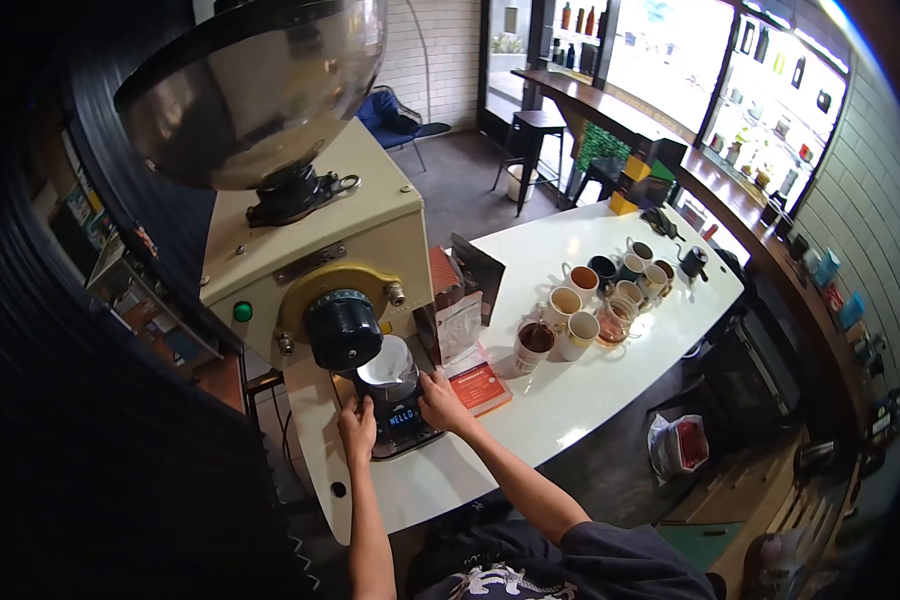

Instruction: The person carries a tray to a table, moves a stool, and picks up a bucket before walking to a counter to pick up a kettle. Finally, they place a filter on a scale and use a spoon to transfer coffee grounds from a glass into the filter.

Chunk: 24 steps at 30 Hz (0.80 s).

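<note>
We have the big cream coffee grinder (315, 240) in front of us on the white counter (560, 400), its steel hopper (255, 85) overhead; what the hopper holds is hidden from us. Under the black chute (342, 328) stands a small metal dosing cup (388, 368) on the digital scale (402, 418), whose blue display is lit. The cup looks empty, so we judge grinding has not begun; cup and scale are placed, dosing remains. Our left hand (357, 428) rests curled on the scale's near-left edge, and our right hand (440, 400) touches its right side beside the cup, fingers bent, gripping nothing we can make out. Further along, a cluster of mugs (595, 300) holds coffee, some dark, some milky. A coffee bag (458, 322) stands just beside the grinder.
</note>
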Motion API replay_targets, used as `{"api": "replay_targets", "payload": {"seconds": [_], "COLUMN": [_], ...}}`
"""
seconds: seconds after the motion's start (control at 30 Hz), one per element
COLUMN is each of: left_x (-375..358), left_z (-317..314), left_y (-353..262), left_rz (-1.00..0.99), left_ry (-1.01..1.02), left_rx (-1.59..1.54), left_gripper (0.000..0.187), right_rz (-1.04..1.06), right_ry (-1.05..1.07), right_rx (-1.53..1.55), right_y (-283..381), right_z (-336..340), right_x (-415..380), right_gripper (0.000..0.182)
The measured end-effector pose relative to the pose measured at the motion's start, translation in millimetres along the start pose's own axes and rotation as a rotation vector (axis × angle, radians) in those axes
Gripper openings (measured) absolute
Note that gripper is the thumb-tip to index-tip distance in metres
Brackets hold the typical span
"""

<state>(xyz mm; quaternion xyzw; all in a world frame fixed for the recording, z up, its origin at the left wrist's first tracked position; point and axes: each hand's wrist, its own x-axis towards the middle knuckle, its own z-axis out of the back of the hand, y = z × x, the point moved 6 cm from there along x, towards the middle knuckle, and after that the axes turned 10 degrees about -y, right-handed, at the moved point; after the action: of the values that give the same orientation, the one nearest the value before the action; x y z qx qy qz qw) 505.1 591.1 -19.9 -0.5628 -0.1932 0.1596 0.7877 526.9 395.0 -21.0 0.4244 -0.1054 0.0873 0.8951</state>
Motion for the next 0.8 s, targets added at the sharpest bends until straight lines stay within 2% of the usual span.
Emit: {"api": "replay_targets", "payload": {"seconds": [0.03, 0.07, 0.1, 0.27, 0.33, 0.5, 0.57, 0.7, 0.8], "left_x": [1.8, 8.1, 12.2, 13.2, 12.5, 14.7, 16.6, 10.7, 5.9], "left_z": [0.1, 0.6, 1.4, -2.7, -1.9, -6.7, -10.5, -17.6, -25.0], "left_y": [0.8, 11.3, 11.1, 0.1, 6.9, 2.2, 12.0, 15.1, 11.5], "left_rz": [-0.032, 0.01, 0.02, -0.001, 0.166, 0.18, 0.188, 0.22, 0.24], "left_ry": [-0.024, 0.049, 0.067, 0.111, 0.06, 0.11, 0.079, 0.138, 0.171], "left_rx": [-0.056, -0.003, -0.03, -0.202, -0.252, -0.169, -0.142, -0.16, -0.38], "left_gripper": [0.027, 0.027, 0.028, 0.03, 0.024, 0.029, 0.03, 0.031, 0.033], "right_rz": [-0.039, -0.078, -0.05, -0.144, -0.334, -0.407, -0.349, -0.362, -0.339], "right_ry": [-0.003, -0.005, -0.076, -0.131, -0.112, -0.119, -0.273, -0.337, -0.379], "right_rx": [0.048, 0.099, 0.098, 0.106, 0.469, 0.383, 0.279, 0.298, 0.242], "right_y": [-0.3, 0.3, -0.9, -18.6, -16.2, 5.9, 2.2, 7.0, 5.5], "right_z": [2.1, 2.6, 0.7, -14.2, -10.3, 1.2, -0.1, 3.7, 0.8], "right_x": [1.1, 1.9, 2.5, 6.9, 9.4, -0.1, -7.0, -17.2, -24.7], "right_gripper": [0.056, 0.056, 0.057, 0.05, 0.045, 0.044, 0.044, 0.042, 0.041]}}
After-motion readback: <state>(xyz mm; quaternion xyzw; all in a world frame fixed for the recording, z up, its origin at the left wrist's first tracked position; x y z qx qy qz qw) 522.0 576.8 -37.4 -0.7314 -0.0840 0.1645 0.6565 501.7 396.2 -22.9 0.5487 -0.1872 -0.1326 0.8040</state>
